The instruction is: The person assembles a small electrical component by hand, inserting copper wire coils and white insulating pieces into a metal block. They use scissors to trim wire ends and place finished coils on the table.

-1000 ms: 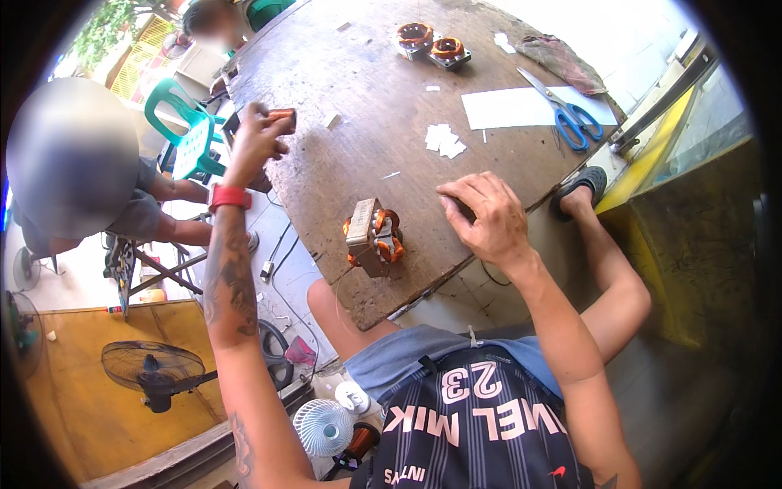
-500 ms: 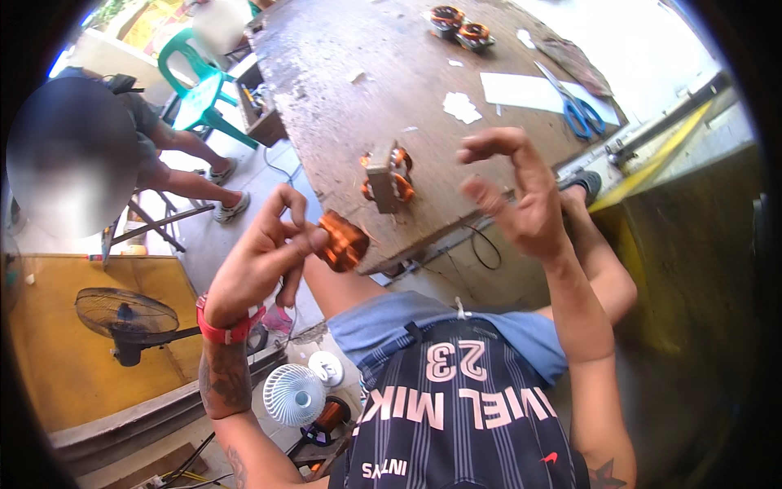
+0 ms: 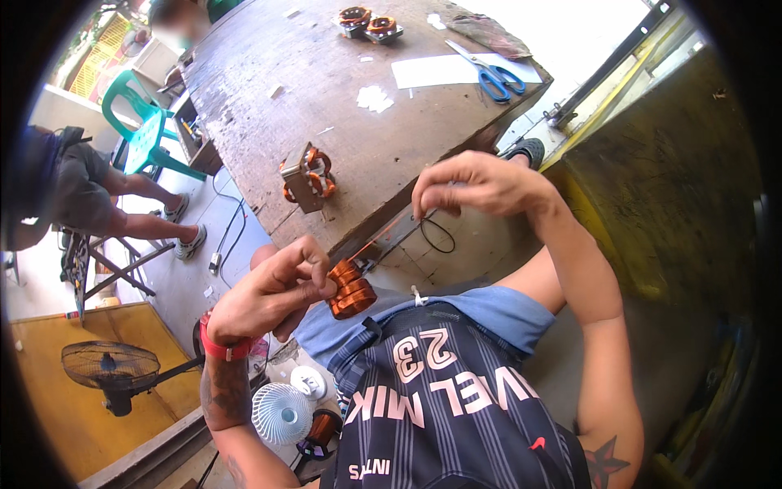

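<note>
Above my lap, my left hand (image 3: 281, 285) pinches a copper wire coil (image 3: 351, 291) by its left side, between thumb and fingers. A thin strand of copper wire (image 3: 381, 236) runs from the coil's top up and right toward my right hand (image 3: 481, 186). The fingers of that hand are pinched together at the strand's far end. On the near left corner of the wooden table (image 3: 269, 106) stands a metal core wound with copper coils (image 3: 308, 179), apart from both hands.
Blue-handled scissors (image 3: 498, 81) lie on a white paper sheet (image 3: 423, 72), near white scraps (image 3: 375, 99). Two more wound cores (image 3: 368, 24) sit at the table's far side. Left are a black fan (image 3: 110, 368), a green chair (image 3: 145, 130) and a person (image 3: 90, 187). A wire spool (image 3: 322, 430) stands below.
My right hand has closed from a spread shape into a pinch and come nearer the coil. A wire strand now stretches between both hands. The view has shifted, moving the table leftward.
</note>
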The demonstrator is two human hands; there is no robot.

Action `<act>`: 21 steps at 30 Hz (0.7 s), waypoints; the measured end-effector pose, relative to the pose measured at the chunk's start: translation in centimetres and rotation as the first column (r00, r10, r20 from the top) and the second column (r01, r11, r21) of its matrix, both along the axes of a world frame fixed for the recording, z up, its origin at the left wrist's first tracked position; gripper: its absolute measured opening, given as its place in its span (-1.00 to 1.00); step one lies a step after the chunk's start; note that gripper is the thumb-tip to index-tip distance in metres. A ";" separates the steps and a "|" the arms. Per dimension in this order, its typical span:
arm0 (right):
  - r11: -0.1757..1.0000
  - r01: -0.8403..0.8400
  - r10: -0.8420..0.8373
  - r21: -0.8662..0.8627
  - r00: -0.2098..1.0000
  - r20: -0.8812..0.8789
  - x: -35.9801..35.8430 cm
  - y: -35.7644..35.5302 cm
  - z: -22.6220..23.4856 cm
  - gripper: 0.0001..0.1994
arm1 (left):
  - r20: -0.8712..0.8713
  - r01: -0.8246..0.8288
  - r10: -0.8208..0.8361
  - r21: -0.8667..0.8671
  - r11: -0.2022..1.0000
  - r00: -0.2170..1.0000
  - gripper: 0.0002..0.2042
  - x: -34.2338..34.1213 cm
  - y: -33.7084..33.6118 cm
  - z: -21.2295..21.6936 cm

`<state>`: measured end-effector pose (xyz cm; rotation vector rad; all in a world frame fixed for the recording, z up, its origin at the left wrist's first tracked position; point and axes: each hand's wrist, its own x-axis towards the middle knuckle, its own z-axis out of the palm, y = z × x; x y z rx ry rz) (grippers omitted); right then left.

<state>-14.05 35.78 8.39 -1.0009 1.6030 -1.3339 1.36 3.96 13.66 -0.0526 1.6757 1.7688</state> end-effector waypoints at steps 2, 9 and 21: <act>0.992 0.121 -0.122 -0.030 0.992 -0.025 -1.0 1.0 0.1 -0.66 | -0.026 0.028 -0.028 -0.014 1.000 0.999 -0.90 0.4 -0.1 -1.0; 0.911 0.403 -0.349 0.087 0.867 -0.356 -4.7 3.8 -1.3 -0.65 | 0.017 -0.124 0.124 0.047 0.991 0.992 -0.77 2.8 1.3 -4.8; 0.419 0.877 -0.060 0.236 0.286 -0.956 -16.9 7.7 -6.4 -0.61 | 0.529 -0.718 0.506 0.619 0.318 0.681 -0.47 3.9 11.8 -10.6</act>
